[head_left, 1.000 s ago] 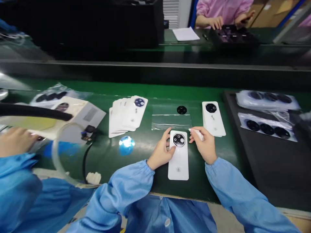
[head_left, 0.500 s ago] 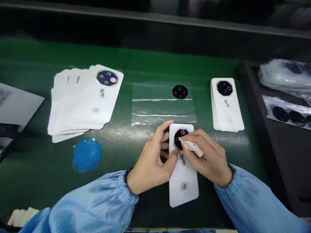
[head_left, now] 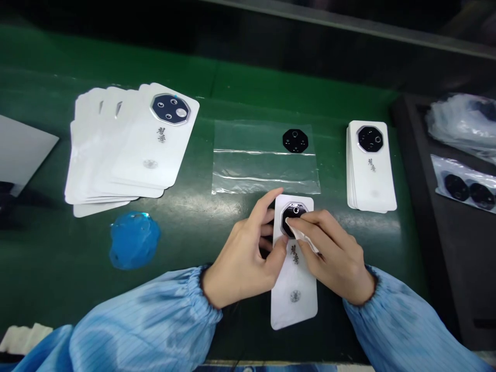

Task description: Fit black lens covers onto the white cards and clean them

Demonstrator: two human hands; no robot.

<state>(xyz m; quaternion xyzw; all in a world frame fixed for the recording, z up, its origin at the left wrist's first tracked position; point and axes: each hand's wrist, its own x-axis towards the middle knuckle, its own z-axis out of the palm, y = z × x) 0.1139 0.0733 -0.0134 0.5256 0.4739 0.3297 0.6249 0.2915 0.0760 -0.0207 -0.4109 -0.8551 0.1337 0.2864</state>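
A white phone back cover [head_left: 296,281] lies on the green mat in front of me, its dark octagonal camera lens plate [head_left: 292,213] toward the far end. My left hand [head_left: 250,250] grips the cover at its left edge, thumb on the face just below the plate. Pinched in the fingers of my right hand [head_left: 335,253] is a small white wipe [head_left: 306,238], pressed against the plate. Beyond the cover, a loose black lens plate [head_left: 295,141] rests on a clear plastic bag [head_left: 251,170].
On the left lies a fanned pile of white back covers [head_left: 155,170], with a crumpled blue film [head_left: 134,240] below it. A neat stack of covers [head_left: 375,191] stands at right. The dark tray [head_left: 449,248] at far right holds bagged black plates [head_left: 457,187].
The wipe and my right fingers have shifted slightly on the lens plate, pressing flatter. My left hand keeps its grip on the cover. The camera view has tilted a little.
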